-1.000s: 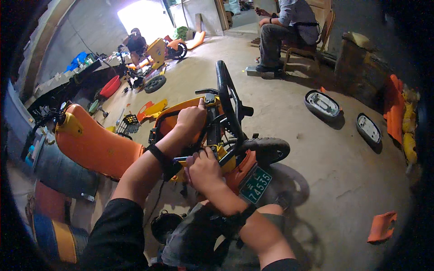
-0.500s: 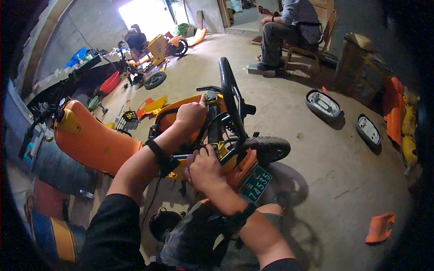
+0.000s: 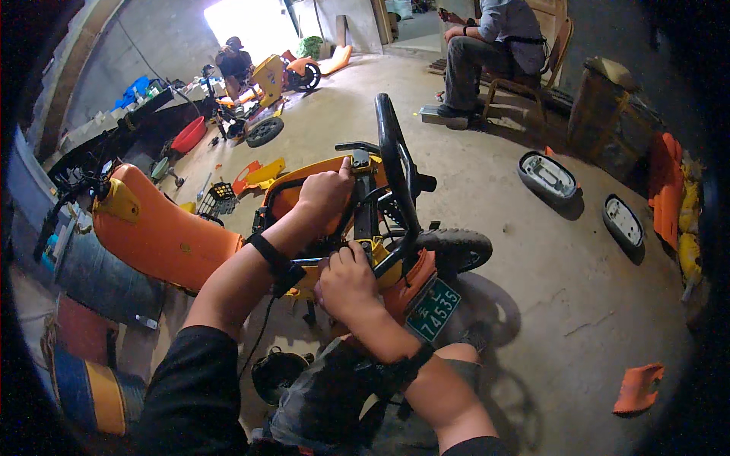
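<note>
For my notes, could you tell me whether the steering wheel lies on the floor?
No, the steering wheel stands mounted on the orange kart.

Concrete floor [image 3: 532, 251] carries orange ride-on kart [image 3: 357, 228] under hands; two oval covers [image 3: 547, 176] well right; orange shard [image 3: 637, 387] lower right.

The right hand [image 3: 346, 280] hides whatever its fingers grip on the go-kart frame [image 3: 304, 190] — the seated person [image 3: 494, 38] is cut off at the top edge.
</note>
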{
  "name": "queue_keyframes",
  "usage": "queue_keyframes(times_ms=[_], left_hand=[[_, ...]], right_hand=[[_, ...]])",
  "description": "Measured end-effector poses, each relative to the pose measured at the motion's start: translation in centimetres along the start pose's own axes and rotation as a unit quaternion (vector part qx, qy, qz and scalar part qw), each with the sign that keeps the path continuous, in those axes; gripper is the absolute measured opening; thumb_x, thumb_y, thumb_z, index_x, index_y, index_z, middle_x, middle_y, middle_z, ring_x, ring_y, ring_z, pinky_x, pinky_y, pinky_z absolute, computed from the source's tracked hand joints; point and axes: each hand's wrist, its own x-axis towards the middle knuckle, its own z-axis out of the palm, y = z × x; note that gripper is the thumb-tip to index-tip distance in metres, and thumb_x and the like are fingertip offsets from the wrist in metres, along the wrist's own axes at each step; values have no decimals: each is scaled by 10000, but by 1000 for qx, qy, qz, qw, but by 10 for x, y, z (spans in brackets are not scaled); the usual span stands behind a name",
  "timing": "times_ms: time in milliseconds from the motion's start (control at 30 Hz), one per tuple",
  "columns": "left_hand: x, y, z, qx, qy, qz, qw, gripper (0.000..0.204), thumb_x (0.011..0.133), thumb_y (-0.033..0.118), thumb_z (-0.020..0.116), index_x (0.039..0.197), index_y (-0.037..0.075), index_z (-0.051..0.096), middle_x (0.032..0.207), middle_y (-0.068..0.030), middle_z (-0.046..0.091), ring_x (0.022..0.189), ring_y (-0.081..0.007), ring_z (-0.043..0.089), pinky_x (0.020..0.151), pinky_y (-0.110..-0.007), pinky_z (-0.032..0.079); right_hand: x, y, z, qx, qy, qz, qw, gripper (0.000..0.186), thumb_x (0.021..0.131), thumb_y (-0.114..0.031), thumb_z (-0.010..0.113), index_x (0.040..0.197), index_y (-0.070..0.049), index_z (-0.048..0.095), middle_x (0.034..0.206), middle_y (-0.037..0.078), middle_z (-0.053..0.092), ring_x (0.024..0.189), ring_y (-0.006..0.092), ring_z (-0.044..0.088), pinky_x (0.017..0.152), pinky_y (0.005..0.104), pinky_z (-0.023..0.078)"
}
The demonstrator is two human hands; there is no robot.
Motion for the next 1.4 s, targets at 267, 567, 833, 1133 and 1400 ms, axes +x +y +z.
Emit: queue_keyframes(times_ms=[267, 567, 833, 1133, 1400], left_hand=[[3, -4, 7, 21, 23, 14, 999, 555, 895, 150, 508, 1410, -40, 430, 791, -131, 710, 694, -272, 716, 598, -396, 571], [20, -45, 30, 3, 79, 112, 991, 499, 894, 177, 540, 1377, 64, 484, 788, -130, 699, 656, -298, 704, 560, -419, 562], [40, -76, 46, 29, 199, 185, 962, 209, 848, 214, 599, 1014, 88, 614, 860, -87, 611, 837, -260, 641, 728, -397, 527], [55, -83, 45, -4, 207, 164, 964, 389, 874, 455, 621, 993, 85, 624, 874, -123, 650, 874, -288, 652, 775, -428, 511], [84, -102, 74, 7, 56, 142, 988, 395, 901, 476, 581, 845, 86, 611, 765, -129, 670, 697, -358, 675, 607, -469, 537]], right_hand=[[-1, 1, -4, -1, -15, -6, 1000, 333, 711, -292, 675, 905, -22, 691, 878, 113, 622, 972, 268, 567, 1078, 429, 326], [3, 1, -13, 29, -37, 7, 999, 357, 683, -312, 740, 899, -37, 670, 883, 117, 615, 973, 277, 572, 1079, 438, 331], [4, -3, -11, 47, -29, 15, 998, 355, 662, -306, 742, 878, -36, 663, 868, 116, 614, 954, 281, 576, 1074, 449, 344], [5, -4, -9, 41, -27, 17, 999, 318, 653, -272, 744, 847, -34, 659, 826, 108, 603, 908, 273, 575, 1062, 448, 357], [7, -2, -15, 40, -25, 15, 999, 299, 651, -258, 717, 832, -29, 656, 807, 114, 593, 881, 278, 575, 1047, 447, 369]])
